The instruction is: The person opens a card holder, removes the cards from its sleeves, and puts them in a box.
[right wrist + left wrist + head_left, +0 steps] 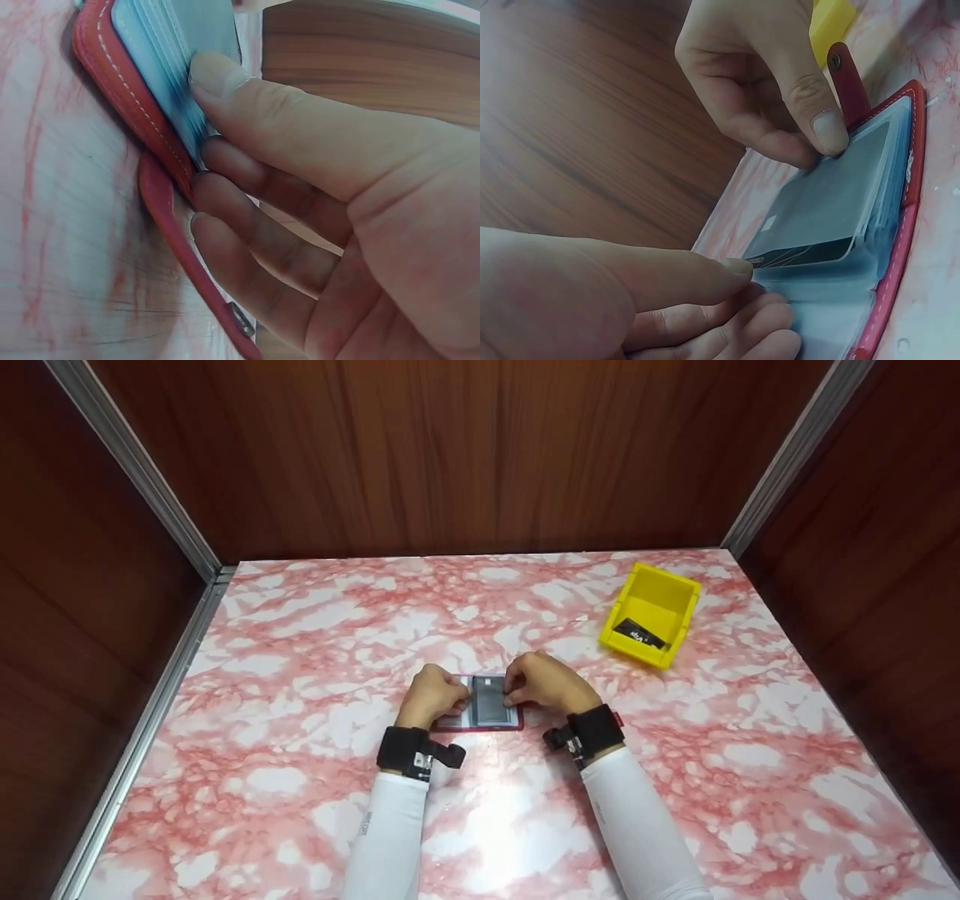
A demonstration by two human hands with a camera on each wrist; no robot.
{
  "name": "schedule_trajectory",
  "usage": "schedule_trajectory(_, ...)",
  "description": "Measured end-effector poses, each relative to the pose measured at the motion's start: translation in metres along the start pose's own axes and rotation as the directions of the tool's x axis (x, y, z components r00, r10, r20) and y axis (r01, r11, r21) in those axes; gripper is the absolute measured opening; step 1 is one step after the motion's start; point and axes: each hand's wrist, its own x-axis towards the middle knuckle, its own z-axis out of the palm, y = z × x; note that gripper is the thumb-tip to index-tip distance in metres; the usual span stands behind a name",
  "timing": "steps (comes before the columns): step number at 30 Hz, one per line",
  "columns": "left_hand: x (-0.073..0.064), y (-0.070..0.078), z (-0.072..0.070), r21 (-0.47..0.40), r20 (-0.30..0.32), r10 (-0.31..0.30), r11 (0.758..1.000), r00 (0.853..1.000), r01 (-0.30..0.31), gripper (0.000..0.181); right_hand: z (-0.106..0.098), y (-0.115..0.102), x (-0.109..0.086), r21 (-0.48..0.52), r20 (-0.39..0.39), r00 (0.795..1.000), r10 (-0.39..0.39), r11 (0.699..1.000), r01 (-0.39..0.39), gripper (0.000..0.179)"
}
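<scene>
A red card holder [480,728] lies spread on the table, its clear plastic sleeves [897,187] stacked inside. In the top sleeve sits a dark grey and black card [810,253], its black strip showing along the inner edge. My left hand [435,694] pinches at that edge near one corner, thumb tip on top and the other fingers curled below. On the opposite side, my right hand [547,682] pinches the sleeve's outer edge, thumb over it and fingers beneath. The strap [184,247] with a metal snap extends beside the right fingers.
A yellow bin [651,615] stands at the back right of the table [300,795], with a black card [637,632] inside. Wood-grain panels [465,457] enclose the back and both sides.
</scene>
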Motion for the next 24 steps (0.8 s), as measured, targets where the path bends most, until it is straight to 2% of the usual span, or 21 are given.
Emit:
schedule_trajectory(15,-0.0006,0.0022,0.0013,0.033,-0.002,-0.007,0.999,1.000,0.007,0.021,0.0051,-0.0041,0.0014,-0.007,-0.021,1.000,0.016,1.000,-0.016,0.014)
schedule_trajectory(24,0.0006,0.0011,0.0026,-0.015,0.002,-0.013,1.000,1.000,0.013,0.008,0.0072,-0.0048,0.0032,-0.017,-0.035,0.999,0.023,1.000,-0.024,0.014)
